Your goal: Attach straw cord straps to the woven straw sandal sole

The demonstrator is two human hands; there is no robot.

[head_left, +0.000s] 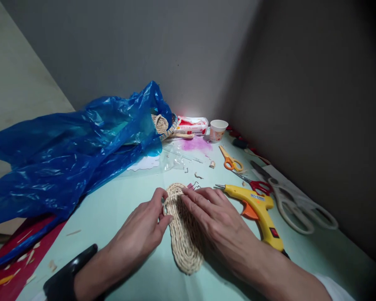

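A long oval woven straw slipper sole [186, 244], coiled from braided cord, is between my hands, its far end pointing away from me. A cord crosses its upper part. My left hand [148, 219] is closed at the left edge near the far end, thumb and fingers pinching the braid there. My right hand [217, 213] lies over the right side, its fingers pressed together with their tips on the cord near the far end. The right thumb and the underside of the sole are hidden.
A yellow glue gun [257, 200] lies to the right, with large pale-handled scissors [293, 205], red-handled scissors [259, 187] and orange scissors [232, 162] about it. A blue plastic bag [90, 142] spreads at left. Behind stand a paper cup [218, 131] and a tissue pack [191, 126].
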